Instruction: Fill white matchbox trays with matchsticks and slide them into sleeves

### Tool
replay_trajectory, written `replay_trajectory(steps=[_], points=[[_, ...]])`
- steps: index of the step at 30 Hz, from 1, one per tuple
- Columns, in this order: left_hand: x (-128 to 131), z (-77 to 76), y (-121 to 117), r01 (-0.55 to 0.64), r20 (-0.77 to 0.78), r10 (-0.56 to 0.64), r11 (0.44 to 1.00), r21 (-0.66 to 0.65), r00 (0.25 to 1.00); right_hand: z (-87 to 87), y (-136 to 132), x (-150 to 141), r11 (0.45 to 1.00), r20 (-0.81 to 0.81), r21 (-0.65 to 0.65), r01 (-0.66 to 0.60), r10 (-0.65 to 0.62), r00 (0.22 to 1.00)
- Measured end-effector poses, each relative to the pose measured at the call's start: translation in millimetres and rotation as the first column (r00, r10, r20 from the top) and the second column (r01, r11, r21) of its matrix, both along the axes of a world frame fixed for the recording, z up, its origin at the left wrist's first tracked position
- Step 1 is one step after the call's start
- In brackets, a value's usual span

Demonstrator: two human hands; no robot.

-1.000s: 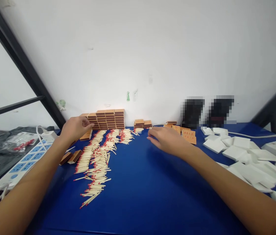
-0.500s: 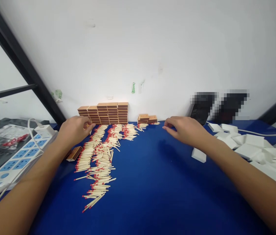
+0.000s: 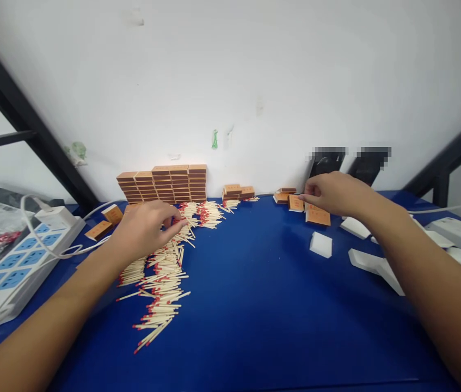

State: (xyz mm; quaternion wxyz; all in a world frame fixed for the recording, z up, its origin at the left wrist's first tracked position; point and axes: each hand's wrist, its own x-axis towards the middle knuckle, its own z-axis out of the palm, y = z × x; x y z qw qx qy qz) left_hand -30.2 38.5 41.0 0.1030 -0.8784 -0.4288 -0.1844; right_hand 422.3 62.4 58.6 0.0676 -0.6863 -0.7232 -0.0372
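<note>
My left hand (image 3: 146, 231) hovers over a spread of loose red-tipped matches (image 3: 165, 277). Its fingers are curled, thumb close to the index finger; whatever may be between them is hidden. At the right, my right hand (image 3: 334, 193) is closed, with its fingertips at the edge of an orange-brown matchbox (image 3: 295, 203). Another matchbox (image 3: 318, 215) lies partly under that hand, and more matchboxes (image 3: 284, 195) are just behind. Against the wall stands a stack of matchboxes (image 3: 173, 185). Two separate matchboxes (image 3: 98, 231) lie left of my left hand.
A small pile of matchboxes (image 3: 238, 190) sits by the wall. White tray-like pieces (image 3: 364, 261) and a white block (image 3: 320, 244) lie near my right forearm. A power strip (image 3: 46, 267) with cables is at the left; black phone-like slabs (image 3: 326, 163) lean on the wall.
My left hand has shifted right, from beside the stack to above the matches. My right hand has moved right and up, and matchboxes now show beside it. The view has shifted slightly.
</note>
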Motion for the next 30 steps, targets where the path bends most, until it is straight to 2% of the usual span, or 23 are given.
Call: replay_trajectory(steps=[4, 7, 10, 12, 13, 14, 16, 18, 21, 24, 26, 28, 30], points=[[11.8, -5.4, -8.4, 0.088, 0.029, -0.088, 0.996, -0.021, 0.996, -10.3, 4.2, -6.9, 0.999, 0.074, 0.037, 0.023, -0.025, 0.997], [16.4, -8.8, -12.5, 0.102, 0.036, -0.1, 0.994, -0.033, 0.994, -22.3, 11.0, -15.4, 0.995, 0.147, 0.079, 0.06, -0.072, 0.986], [16.6, -10.3, -13.3, 0.11, 0.043, -0.109, 0.994, -0.018, 0.993, -18.5, 10.0, -11.3, 0.995, 0.142, 0.088, 0.055, -0.067, 0.988], [15.7, -10.9, -12.7, 0.11, 0.044, -0.11, 0.994, -0.006, 0.993, -5.7, 1.4, -4.8, 0.999, 0.063, -0.015, 0.034, -0.033, 0.997], [15.4, -11.1, -12.4, 0.11, 0.042, -0.11, 0.994, -0.004, 0.993, 1.8, -4.8, -2.7, 0.992, -0.006, -0.12, 0.035, -0.036, 0.999], [15.3, -11.2, -12.2, 0.11, 0.038, -0.109, 0.994, -0.005, 0.993, 8.9, -11.9, -2.2, 0.965, -0.06, -0.258, 0.049, -0.067, 0.996], [15.9, -11.1, -12.4, 0.113, 0.03, -0.112, 0.994, -0.012, 0.993, 18.6, -25.8, -6.6, 0.838, -0.02, -0.518, 0.171, -0.212, 0.977], [17.3, -10.4, -13.2, 0.125, 0.024, -0.125, 0.992, -0.027, 0.992, 20.5, -36.2, -16.2, 0.762, 0.014, -0.602, 0.237, -0.287, 0.958], [19.4, -8.3, -14.7, 0.137, 0.032, -0.136, 0.99, -0.044, 0.99, 14.4, -41.3, -28.7, 0.743, 0.011, -0.629, 0.23, -0.287, 0.958], [20.3, -7.5, -15.0, 0.142, 0.047, -0.14, 0.989, -0.035, 0.989, 9.4, -37.7, -32.6, 0.754, -0.026, -0.645, 0.127, -0.188, 0.982], [21.1, -8.9, -15.1, 0.159, 0.047, -0.157, 0.987, -0.026, 0.986, 7.5, -34.0, -37.0, 0.803, -0.146, -0.593, -0.052, -0.044, 0.988], [22.9, -11.5, -16.2, 0.186, 0.041, -0.185, 0.982, -0.017, 0.982, 3.1, -31.9, -48.9, 0.838, -0.344, -0.465, -0.287, 0.128, 0.93], [26.2, -14.4, -18.8, 0.213, 0.038, -0.213, 0.977, -0.005, 0.976, -5.9, -32.9, -68.2, 0.843, -0.528, -0.271, -0.465, 0.273, 0.804]])
